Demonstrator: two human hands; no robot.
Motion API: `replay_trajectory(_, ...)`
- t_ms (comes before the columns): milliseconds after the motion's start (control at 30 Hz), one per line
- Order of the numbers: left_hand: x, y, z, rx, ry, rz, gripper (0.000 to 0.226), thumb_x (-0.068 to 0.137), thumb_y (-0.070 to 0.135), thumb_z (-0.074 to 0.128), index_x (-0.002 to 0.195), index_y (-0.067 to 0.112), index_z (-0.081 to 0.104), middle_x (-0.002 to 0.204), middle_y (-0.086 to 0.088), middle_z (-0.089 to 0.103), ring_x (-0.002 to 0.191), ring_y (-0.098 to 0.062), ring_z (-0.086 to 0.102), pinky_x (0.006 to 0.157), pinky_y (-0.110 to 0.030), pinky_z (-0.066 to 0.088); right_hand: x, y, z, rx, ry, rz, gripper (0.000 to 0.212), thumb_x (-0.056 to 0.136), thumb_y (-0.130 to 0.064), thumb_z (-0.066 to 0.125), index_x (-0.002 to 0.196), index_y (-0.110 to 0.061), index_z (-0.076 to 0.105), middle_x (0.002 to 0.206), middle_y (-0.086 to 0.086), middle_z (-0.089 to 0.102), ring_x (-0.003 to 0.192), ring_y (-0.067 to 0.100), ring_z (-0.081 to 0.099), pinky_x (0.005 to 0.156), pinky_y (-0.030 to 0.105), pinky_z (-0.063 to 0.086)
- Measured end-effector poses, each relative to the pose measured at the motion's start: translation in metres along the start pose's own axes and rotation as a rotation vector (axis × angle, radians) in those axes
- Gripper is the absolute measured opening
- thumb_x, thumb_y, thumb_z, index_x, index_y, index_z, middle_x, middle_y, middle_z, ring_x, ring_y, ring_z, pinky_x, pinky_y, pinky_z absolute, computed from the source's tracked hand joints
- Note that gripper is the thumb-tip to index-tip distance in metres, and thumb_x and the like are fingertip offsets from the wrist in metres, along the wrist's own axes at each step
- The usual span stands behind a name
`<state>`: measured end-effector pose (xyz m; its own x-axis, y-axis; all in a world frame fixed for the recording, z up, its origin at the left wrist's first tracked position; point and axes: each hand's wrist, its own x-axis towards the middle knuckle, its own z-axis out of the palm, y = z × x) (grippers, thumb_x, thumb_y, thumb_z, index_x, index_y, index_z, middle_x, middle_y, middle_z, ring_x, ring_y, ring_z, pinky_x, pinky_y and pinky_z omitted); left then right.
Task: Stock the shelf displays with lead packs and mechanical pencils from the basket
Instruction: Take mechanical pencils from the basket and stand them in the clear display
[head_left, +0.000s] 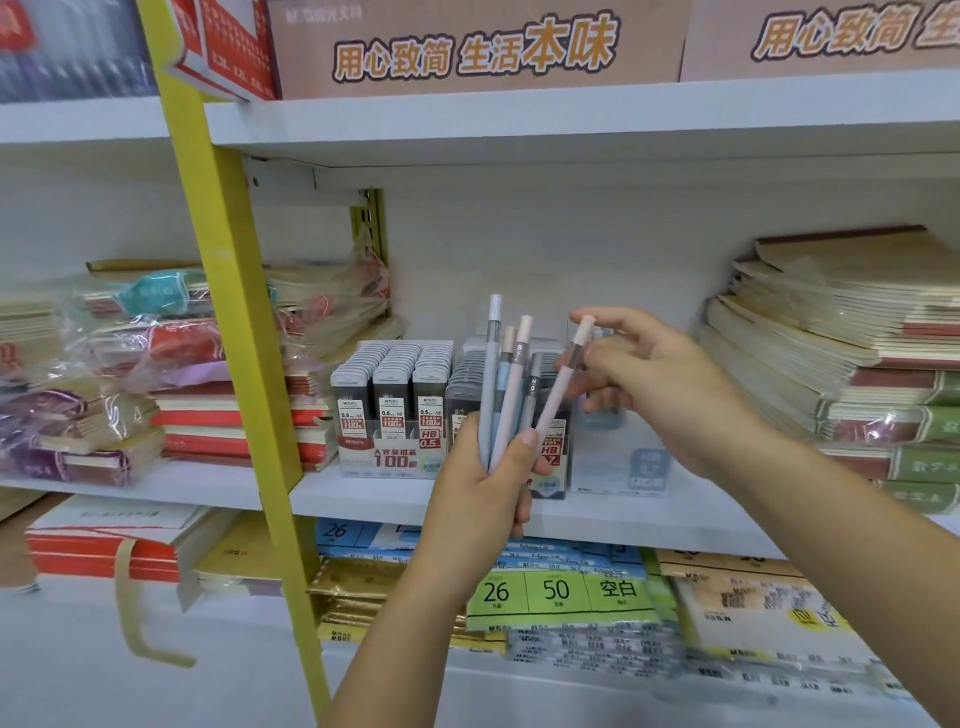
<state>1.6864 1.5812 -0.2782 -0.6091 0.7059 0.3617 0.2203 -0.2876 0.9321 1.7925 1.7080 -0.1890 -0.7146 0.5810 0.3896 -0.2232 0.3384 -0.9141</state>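
Stacked notebooks (831, 332) lie well right of a yellow post (234, 322).

Free room above lead displays (395, 410), perhaps; notebooks (831, 332) beside

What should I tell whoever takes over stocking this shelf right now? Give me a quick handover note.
Left hand grips a fan of mechanical pencils, caps up, in front of the displays.
Right hand pinches the top of one pink pencil, whose lower end sits in the left fist.
Lead pack displays stand on the middle shelf, their rows looking full. A clear holder stands just right of them.
Done: lead packs appear stocked.
Left: the pencils in hand, probably into the clear holder. The basket is not in view.
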Motion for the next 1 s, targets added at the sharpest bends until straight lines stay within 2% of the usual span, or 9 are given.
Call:
replay_trajectory(133, -0.001, 0.001, 0.003, -0.011, 0.02, 0.003, 0.008, 0.101, 0.035, 0.055, 0.105, 0.028, 0.057, 0.078, 0.005, 0.071, 0.047, -0.007, 0.047, 0.046, -0.021, 0.045, -0.01, -0.007, 0.001, -0.028, -0.031, -0.042, 0.037, 0.093, 0.005, 0.049, 0.116, -0.021, 0.059, 0.09, 0.002, 0.076, 0.079, 0.02, 0.073, 0.064, 0.025, 0.059)
replay_trajectory(267, 0.0, 0.002, 0.004, -0.001, 0.038, 0.011, 0.005, 0.1, 0.033, 0.056, 0.105, 0.03, 0.056, 0.081, 0.005, 0.073, 0.049, -0.007, 0.05, 0.047, -0.021, 0.046, -0.013, -0.008, -0.003, -0.023, -0.042, -0.122, 0.02, 0.094, -0.005, 0.056, 0.111, -0.016, 0.059, 0.088, 0.006, 0.076, 0.076, 0.02, 0.073, 0.062, 0.024, 0.058)
replay_trajectory(400, 0.003, 0.002, 0.0, 0.038, 0.074, 0.031, 0.01, 0.101, 0.03, 0.056, 0.109, 0.024, 0.056, 0.084, 0.007, 0.074, 0.048, -0.005, 0.052, 0.046, -0.02, 0.045, 0.003, -0.011, -0.029, -0.001, 0.171, -0.226, 0.015, 0.095, -0.002, 0.054, 0.099, -0.017, 0.057, 0.078, 0.006, 0.074, 0.07, 0.017, 0.071, 0.059, 0.023, 0.057)
replay_trajectory(533, 0.006, 0.001, -0.003, 0.035, 0.093, 0.032, 0.005, 0.101, 0.029, 0.056, 0.105, 0.026, 0.055, 0.077, 0.009, 0.071, 0.047, -0.005, 0.05, 0.044, -0.02, 0.044, 0.023, 0.0, -0.062, -0.404, 0.259, -0.305, 0.022, 0.095, -0.009, 0.058, 0.095, -0.031, 0.055, 0.091, 0.011, 0.068, 0.076, 0.014, 0.07, 0.062, 0.027, 0.056)
replay_trajectory(633, 0.006, 0.0, 0.0, 0.028, 0.076, 0.03, 0.004, 0.101, 0.028, 0.056, 0.104, 0.025, 0.055, 0.076, 0.009, 0.07, 0.047, -0.006, 0.05, 0.045, -0.019, 0.045, 0.034, 0.017, -0.072, -0.689, 0.244, -0.289, 0.014, 0.093, -0.015, 0.061, 0.099, -0.027, 0.058, 0.09, 0.002, 0.066, 0.08, 0.021, 0.068, 0.073, 0.039, 0.056)
replay_trajectory(667, 0.006, 0.0, 0.001, 0.022, 0.071, 0.027, 0.004, 0.101, 0.027, 0.055, 0.103, 0.025, 0.055, 0.076, 0.008, 0.07, 0.048, -0.006, 0.05, 0.046, -0.019, 0.045, 0.036, 0.022, -0.073, -0.745, 0.242, -0.303, 0.012, 0.093, -0.016, 0.061, 0.101, -0.024, 0.058, 0.088, -0.001, 0.066, 0.08, 0.022, 0.067, 0.075, 0.036, 0.055)
replay_trajectory(767, 0.006, 0.0, 0.002, 0.012, 0.066, 0.029, 0.004, 0.101, 0.027, 0.055, 0.104, 0.024, 0.055, 0.077, 0.007, 0.07, 0.048, -0.006, 0.05, 0.046, -0.02, 0.045, 0.041, 0.033, -0.074, -0.831, 0.245, -0.343, 0.012, 0.092, -0.015, 0.063, 0.103, -0.019, 0.06, 0.083, -0.006, 0.063, 0.079, 0.018, 0.065, 0.067, 0.008, 0.043)
replay_trajectory(833, 0.005, 0.0, 0.001, 0.011, 0.067, 0.031, 0.005, 0.101, 0.027, 0.055, 0.105, 0.024, 0.055, 0.077, 0.007, 0.07, 0.048, -0.007, 0.049, 0.046, -0.02, 0.045, 0.042, 0.038, -0.072, -0.876, 0.228, -0.333, 0.013, 0.092, -0.015, 0.063, 0.104, -0.017, 0.061, 0.083, -0.009, 0.062, 0.079, 0.013, 0.063, 0.064, 0.004, 0.039)
replay_trajectory(1000, 0.007, -0.001, 0.001, 0.007, 0.067, 0.03, 0.005, 0.101, 0.027, 0.055, 0.104, 0.023, 0.055, 0.076, 0.008, 0.07, 0.048, -0.006, 0.05, 0.046, -0.02, 0.044, 0.044, 0.042, -0.068, -0.938, 0.186, -0.346, 0.016, 0.091, -0.015, 0.064, 0.107, -0.018, 0.061, 0.082, -0.014, 0.06, 0.078, 0.011, 0.061, 0.073, 0.024, 0.048)
